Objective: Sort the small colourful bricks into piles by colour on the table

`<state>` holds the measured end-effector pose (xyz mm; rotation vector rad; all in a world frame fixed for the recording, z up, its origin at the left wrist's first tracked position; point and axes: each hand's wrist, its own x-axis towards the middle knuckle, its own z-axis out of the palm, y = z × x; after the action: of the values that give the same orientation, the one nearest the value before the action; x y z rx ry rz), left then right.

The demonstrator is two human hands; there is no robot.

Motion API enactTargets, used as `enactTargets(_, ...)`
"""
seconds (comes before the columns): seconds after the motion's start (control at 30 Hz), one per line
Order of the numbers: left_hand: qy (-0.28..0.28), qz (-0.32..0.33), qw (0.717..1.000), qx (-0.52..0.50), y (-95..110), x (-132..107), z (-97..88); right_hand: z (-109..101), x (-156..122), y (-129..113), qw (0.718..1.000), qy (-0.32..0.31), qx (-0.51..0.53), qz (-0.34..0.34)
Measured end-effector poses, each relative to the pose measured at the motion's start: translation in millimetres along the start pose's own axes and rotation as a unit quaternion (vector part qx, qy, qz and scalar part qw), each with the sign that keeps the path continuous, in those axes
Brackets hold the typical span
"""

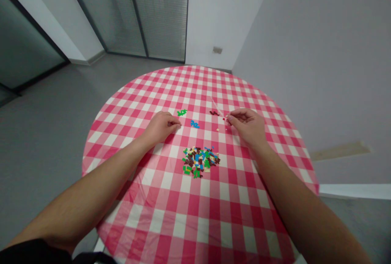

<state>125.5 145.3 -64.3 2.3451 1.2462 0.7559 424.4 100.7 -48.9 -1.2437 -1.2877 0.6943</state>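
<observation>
pieces, small and flat, lie in sorted clusters between the two hands, with a mixed pile [200, 161] nearer the person. from the right hand [229, 118] the pile lies to the left and back toward the body; from the left hand [180, 125] it lies to the right and back, and the left is a little the nearer of the two. the pile spreads slightly wider than deep, with no clear long axis. beyond the left fingertips sit green pieces [182, 112], and to their right blue pieces [194, 124]. dark brown pieces [214, 113] lie left of the right fingertips, strung roughly crosswise, and a red piece [223, 119] sits just beside those fingertips.

the right thumb and forefinger seem drawn together at the tips (whether a piece is between them i cannot tell). the left fingers are curled near the thumb, low over the checked tablecloth [201, 215]; what they hold, if anything, does not show.

the pile mixes green, blue, dark brown, pale yellow and white, jagged in outline, some overlapping; single shapes are too small to read.
</observation>
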Motion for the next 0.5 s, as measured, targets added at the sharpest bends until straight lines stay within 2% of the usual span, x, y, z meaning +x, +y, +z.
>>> enactTargets(0.27,0.04,-0.01,0.999,-0.023,9,-2,-1.2,1,-2,-8,1.0,-0.017,0.016,-0.009)
enactTargets(0.4,0.041,-0.01,0.999,-0.034,10,-4,-0.3,-4,2,4,0.999,-0.015,-0.035,0.001)
enactTargets(0.5,0.037,-0.019,0.999,-0.032,12,-4,0.0,-6,3,12,0.994,-0.015,-0.11,-0.001)
